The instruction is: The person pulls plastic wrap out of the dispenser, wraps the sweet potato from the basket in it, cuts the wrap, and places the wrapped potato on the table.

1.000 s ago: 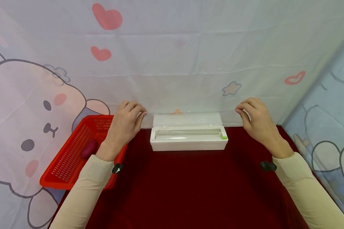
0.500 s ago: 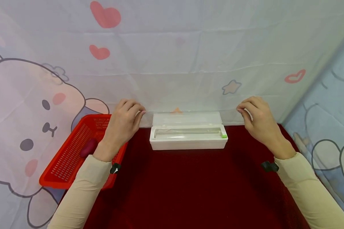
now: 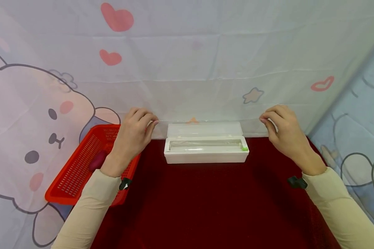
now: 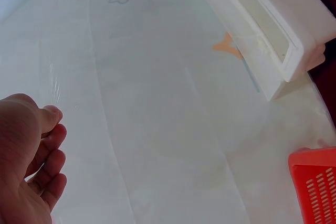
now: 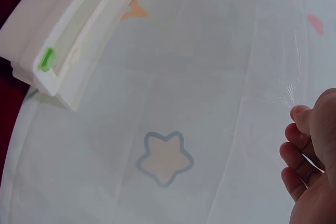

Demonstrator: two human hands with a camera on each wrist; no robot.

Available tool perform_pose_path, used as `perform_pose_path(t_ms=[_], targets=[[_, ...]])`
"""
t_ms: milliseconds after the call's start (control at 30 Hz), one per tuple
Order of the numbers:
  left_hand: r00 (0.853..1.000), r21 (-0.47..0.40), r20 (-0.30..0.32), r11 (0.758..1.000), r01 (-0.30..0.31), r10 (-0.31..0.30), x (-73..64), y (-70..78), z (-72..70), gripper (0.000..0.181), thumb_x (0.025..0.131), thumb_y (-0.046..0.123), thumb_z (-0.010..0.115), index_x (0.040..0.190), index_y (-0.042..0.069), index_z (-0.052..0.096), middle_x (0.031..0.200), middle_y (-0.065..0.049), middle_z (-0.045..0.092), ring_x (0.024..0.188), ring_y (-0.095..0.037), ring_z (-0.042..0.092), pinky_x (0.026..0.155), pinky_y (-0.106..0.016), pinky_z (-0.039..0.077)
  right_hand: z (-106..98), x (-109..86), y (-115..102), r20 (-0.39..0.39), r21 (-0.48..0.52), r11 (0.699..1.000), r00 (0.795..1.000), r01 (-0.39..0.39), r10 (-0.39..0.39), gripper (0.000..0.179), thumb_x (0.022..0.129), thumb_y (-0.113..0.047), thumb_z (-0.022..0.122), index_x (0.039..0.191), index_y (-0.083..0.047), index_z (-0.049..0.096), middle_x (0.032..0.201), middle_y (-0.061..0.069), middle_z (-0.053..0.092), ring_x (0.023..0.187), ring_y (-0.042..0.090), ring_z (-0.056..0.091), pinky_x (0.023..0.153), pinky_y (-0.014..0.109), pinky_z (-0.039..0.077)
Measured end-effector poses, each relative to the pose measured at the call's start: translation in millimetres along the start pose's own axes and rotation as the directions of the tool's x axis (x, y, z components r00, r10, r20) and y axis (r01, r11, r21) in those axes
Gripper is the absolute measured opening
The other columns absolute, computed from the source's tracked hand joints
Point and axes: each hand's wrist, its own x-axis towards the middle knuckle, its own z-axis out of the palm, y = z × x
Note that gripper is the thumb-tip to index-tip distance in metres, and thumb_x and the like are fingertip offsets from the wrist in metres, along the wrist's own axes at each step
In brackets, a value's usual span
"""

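Note:
My left hand (image 3: 132, 138) pinches one corner of a sheet of clear cling film (image 4: 54, 83) between thumb and forefinger. Opposite it, my right hand (image 3: 286, 136) pinches the other corner, where fine creases fan out in the right wrist view. Between the hands the film's upper edge runs as a thin, nearly straight line; most of the sheet is too transparent to make out. Below and between the hands sits a white cling film dispenser (image 3: 206, 158), its lid (image 3: 204, 129) raised at the back. A green slide cutter (image 3: 244, 149) is at its right end.
Left of the dispenser stands a red plastic basket (image 3: 65, 180), partly behind my left arm, with a dark purple oblong item (image 3: 98, 160) inside. Dark red cloth (image 3: 212, 204) covers the table. A pale printed curtain (image 3: 187, 62) hangs close behind the dispenser.
My hands have drawn slightly farther apart, mostly by the right hand shifting right. Both still pinch the film, and the dispenser stays in place.

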Motion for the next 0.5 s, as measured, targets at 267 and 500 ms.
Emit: perform_pose_path(t_ms=[267,500], targets=[[1.0,0.011,-0.002,1.0,-0.006,0.006,1.6,2.3,-5.5,0.004,0.098,0.003,0.075,0.1,0.001,0.073,0.1,-0.015,0.07,0.1,-0.039,0.06,0.091,-0.049,0.051,-4,1.6,-3,-0.012,-0.008,1.0,1.0,0.001,-0.001,0.018,0.084,0.019,0.077,0.096,0.006,0.073,0.097,0.02,0.068,0.089,0.04,0.058,0.081,0.045,0.04],[1.0,0.02,0.005,1.0,0.017,-0.017,2.4,3.9,-11.4,0.007,0.1,0.007,0.073,0.102,0.0,0.074,0.102,-0.016,0.07,0.102,-0.039,0.06,0.091,-0.049,0.052,-6,4.1,-7,-0.03,-0.005,1.0,0.999,0.017,-0.017,0.02,0.082,0.02,0.077,0.095,0.006,0.072,0.096,0.021,0.067,0.087,0.04,0.057,0.08,0.045,0.039]])
